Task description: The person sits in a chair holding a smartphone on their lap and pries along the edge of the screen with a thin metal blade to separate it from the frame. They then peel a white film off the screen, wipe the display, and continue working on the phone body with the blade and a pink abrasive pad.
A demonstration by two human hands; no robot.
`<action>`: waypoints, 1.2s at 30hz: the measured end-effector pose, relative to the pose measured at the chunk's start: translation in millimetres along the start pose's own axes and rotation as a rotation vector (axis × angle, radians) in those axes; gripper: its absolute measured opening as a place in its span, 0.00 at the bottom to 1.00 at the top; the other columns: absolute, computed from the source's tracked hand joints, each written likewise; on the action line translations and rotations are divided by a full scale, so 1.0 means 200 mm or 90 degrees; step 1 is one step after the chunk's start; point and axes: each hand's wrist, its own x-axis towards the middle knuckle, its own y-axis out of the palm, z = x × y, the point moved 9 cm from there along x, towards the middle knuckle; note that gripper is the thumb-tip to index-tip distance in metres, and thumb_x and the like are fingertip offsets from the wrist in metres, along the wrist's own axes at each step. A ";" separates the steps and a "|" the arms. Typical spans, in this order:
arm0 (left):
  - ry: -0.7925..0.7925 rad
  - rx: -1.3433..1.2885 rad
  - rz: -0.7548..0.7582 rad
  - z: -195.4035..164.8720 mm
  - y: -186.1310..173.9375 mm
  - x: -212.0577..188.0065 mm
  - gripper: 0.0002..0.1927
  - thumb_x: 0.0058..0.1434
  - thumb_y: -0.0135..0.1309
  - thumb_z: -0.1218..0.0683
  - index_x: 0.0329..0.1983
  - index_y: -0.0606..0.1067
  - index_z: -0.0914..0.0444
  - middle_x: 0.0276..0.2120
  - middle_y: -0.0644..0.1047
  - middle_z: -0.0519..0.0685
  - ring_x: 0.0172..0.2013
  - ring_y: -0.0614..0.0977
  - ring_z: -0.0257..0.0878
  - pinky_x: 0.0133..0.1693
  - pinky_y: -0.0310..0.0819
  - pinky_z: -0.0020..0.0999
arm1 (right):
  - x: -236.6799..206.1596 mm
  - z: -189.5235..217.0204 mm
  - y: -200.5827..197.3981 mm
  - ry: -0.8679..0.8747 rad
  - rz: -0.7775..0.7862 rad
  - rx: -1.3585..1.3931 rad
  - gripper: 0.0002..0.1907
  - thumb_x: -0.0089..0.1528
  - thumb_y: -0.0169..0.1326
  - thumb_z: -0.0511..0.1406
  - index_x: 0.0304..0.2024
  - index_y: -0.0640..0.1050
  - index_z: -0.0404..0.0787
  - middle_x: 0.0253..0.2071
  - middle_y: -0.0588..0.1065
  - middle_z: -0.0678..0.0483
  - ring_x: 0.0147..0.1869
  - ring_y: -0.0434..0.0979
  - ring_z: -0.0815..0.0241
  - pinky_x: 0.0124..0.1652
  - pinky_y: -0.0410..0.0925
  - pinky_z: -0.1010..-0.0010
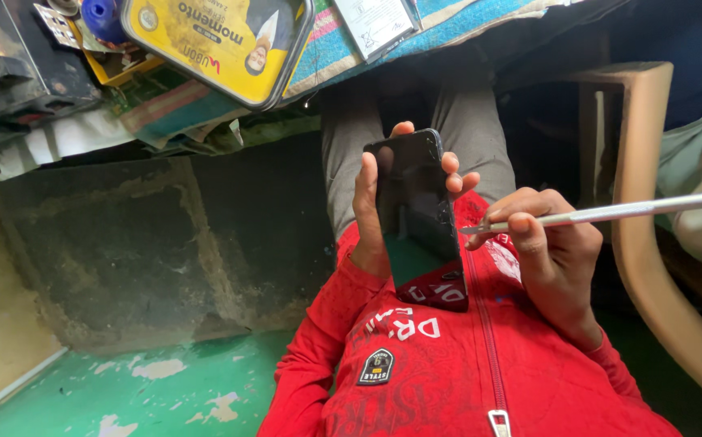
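Head view, read from left to right. At far left, a worn concrete wall (149, 243) meets a green floor (124, 392) with flaking paint. Above it, a cluttered bench carries a yellow box (217, 40) lying on a striped cloth (327, 48). At centre, the left hand (371, 210) holds a black phone (416, 214) upright before the chest: the thumb lies along the phone's left edge and the fingertips (452, 166) curl over its right edge, so the fingers are clamped on it. The dark screen reflects the red zip jacket (448, 372). Just to the right, the right hand (549, 251) pinches a slim silver tool (610, 212) between thumb and forefinger; the tool lies nearly level, its tip close to the phone's right edge. Whether they touch cannot be told. At far right stands a tan chair arm (638, 210).
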 end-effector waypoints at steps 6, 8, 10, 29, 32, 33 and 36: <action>-0.002 0.010 0.005 -0.01 0.02 0.00 0.26 0.78 0.41 0.34 0.68 0.66 0.53 0.51 0.76 0.61 0.49 0.82 0.50 0.67 0.66 0.55 | 0.00 0.00 0.00 0.005 0.000 -0.004 0.16 0.76 0.49 0.39 0.44 0.74 0.30 0.40 0.77 0.45 0.37 0.82 0.60 0.42 0.78 0.67; -0.002 0.010 0.005 -0.01 0.02 0.00 0.26 0.78 0.41 0.33 0.67 0.66 0.53 0.51 0.76 0.62 0.49 0.82 0.50 0.67 0.66 0.55 | 0.00 0.00 0.00 0.008 -0.001 -0.003 0.16 0.75 0.49 0.39 0.44 0.74 0.30 0.40 0.77 0.45 0.37 0.82 0.59 0.43 0.78 0.67; 0.000 0.017 0.003 -0.01 0.02 -0.01 0.26 0.78 0.41 0.33 0.68 0.66 0.54 0.51 0.76 0.61 0.49 0.82 0.50 0.67 0.66 0.55 | 0.00 0.01 0.01 0.005 0.002 -0.006 0.16 0.75 0.49 0.39 0.44 0.74 0.29 0.41 0.76 0.45 0.38 0.82 0.58 0.43 0.78 0.66; 0.016 0.047 0.036 -0.03 0.05 -0.01 0.26 0.79 0.40 0.34 0.68 0.65 0.56 0.51 0.76 0.65 0.49 0.83 0.51 0.67 0.67 0.55 | -0.01 0.07 0.03 -0.091 0.010 -0.074 0.16 0.75 0.52 0.39 0.44 0.75 0.30 0.40 0.78 0.43 0.39 0.83 0.60 0.40 0.78 0.73; 0.025 0.041 0.024 -0.03 0.04 -0.02 0.27 0.79 0.39 0.34 0.68 0.64 0.56 0.51 0.76 0.65 0.48 0.83 0.52 0.66 0.68 0.54 | 0.00 0.09 0.04 -0.125 0.032 -0.079 0.16 0.75 0.52 0.40 0.44 0.75 0.30 0.42 0.78 0.42 0.40 0.83 0.59 0.41 0.78 0.73; 0.030 0.052 0.024 -0.03 0.04 -0.02 0.27 0.79 0.39 0.34 0.68 0.64 0.56 0.51 0.76 0.66 0.49 0.83 0.52 0.66 0.68 0.54 | 0.00 0.09 0.04 -0.128 0.031 -0.082 0.16 0.75 0.52 0.40 0.45 0.75 0.30 0.41 0.78 0.42 0.40 0.83 0.59 0.41 0.78 0.73; 0.038 0.078 0.028 -0.04 0.05 -0.03 0.27 0.79 0.40 0.34 0.68 0.65 0.57 0.51 0.76 0.66 0.49 0.82 0.52 0.66 0.68 0.54 | -0.01 0.08 0.04 -0.129 0.032 -0.059 0.17 0.74 0.52 0.41 0.45 0.75 0.31 0.43 0.77 0.43 0.42 0.83 0.59 0.43 0.79 0.71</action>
